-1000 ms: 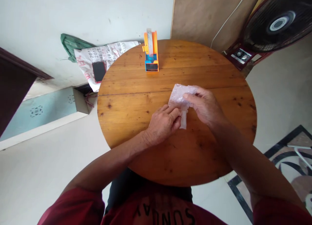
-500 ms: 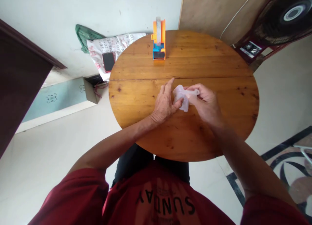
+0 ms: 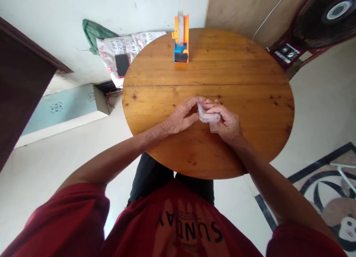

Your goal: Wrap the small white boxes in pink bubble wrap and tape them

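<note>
Nearest, the person's dark red shirt [image 3: 178, 227] carries the word "SUNDAY" in black letters, seen upside down from above. Both forearms reach out from it over the round wooden bench [image 3: 250, 101]. The left hand [image 3: 179, 118] rests near the middle of the bench with its fingers [image 3: 191, 102] curled loosely, the tips meeting the left edge of a small crumpled piece of clear plastic wrap [image 3: 208, 117]. The right hand [image 3: 225, 119] lies over the wrap from the right, its fingers [image 3: 211, 108] bent down and pinching the top of the bundle, so the wrap sits squeezed between the two hands, partly under the right one, and touching the bench. Both hands are grasping the wrap.

Farther on, at the far edge of the bench, stands an orange and blue tape dispenser [image 3: 181, 42], upright and well apart from the hands. Beyond the bench on the left, a white printed sack [image 3: 122, 51] lies on the floor with red characters and the figures "201" legible, a dark phone [image 3: 121, 65] on it and a green bag [image 3: 93, 34] behind. At the far right stands a dark fan [image 3: 325, 19].
</note>
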A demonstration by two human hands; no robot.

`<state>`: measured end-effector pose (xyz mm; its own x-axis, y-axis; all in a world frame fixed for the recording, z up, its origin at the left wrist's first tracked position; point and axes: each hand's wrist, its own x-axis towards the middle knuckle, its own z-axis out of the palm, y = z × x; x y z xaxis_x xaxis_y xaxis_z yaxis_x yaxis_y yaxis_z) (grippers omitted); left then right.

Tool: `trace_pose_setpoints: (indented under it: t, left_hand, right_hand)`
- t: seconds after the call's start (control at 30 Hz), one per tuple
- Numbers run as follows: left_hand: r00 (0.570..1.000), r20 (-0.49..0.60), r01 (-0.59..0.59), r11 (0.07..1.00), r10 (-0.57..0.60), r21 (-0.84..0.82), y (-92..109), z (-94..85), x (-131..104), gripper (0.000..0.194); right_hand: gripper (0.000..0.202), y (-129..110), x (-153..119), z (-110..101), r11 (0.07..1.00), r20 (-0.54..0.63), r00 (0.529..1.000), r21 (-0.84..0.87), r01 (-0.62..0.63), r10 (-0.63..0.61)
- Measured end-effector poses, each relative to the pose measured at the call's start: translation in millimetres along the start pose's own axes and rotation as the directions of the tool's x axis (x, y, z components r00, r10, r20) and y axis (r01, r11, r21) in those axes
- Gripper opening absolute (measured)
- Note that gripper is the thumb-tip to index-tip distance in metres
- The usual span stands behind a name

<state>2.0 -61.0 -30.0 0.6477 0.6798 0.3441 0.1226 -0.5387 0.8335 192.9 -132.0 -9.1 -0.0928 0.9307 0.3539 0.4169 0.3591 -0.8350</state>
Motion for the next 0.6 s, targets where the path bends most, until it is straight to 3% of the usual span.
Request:
trace_pose_setpoints:
  t: [0.1,0.23,0.33,0.43,0.6]
  left_hand:
    - [0.985,0.156,-0.088,0.992,0.073,0.090,4,-21.1,-3,0.059]
    - [0.973,0.203,-0.164,0.956,0.115,0.245,0,-26.9,-4,0.067]
    - [0.972,0.207,-0.175,0.937,0.115,0.303,-9,-21.5,-3,0.063]
    - [0.971,0.188,-0.200,0.934,0.148,0.297,-15,-15.6,0,0.056]
    - [0.990,0.086,-0.124,0.986,0.115,0.107,-8,-11.4,7,0.055]
  right_hand:
    - [0.013,-2,1,-6,1.000,0.059,0.998,-0.026,-0.009,0.010]
    - [0.024,-3,-2,-11,0.986,0.151,0.986,-0.134,0.095,-0.075]
    - [0.035,4,-7,-10,0.952,0.202,0.969,-0.242,0.190,-0.142]
    - [0.030,12,-9,-8,0.925,0.223,0.961,-0.307,0.225,-0.160]
    - [0.027,8,6,-18,0.959,0.191,0.969,-0.204,0.198,-0.160]
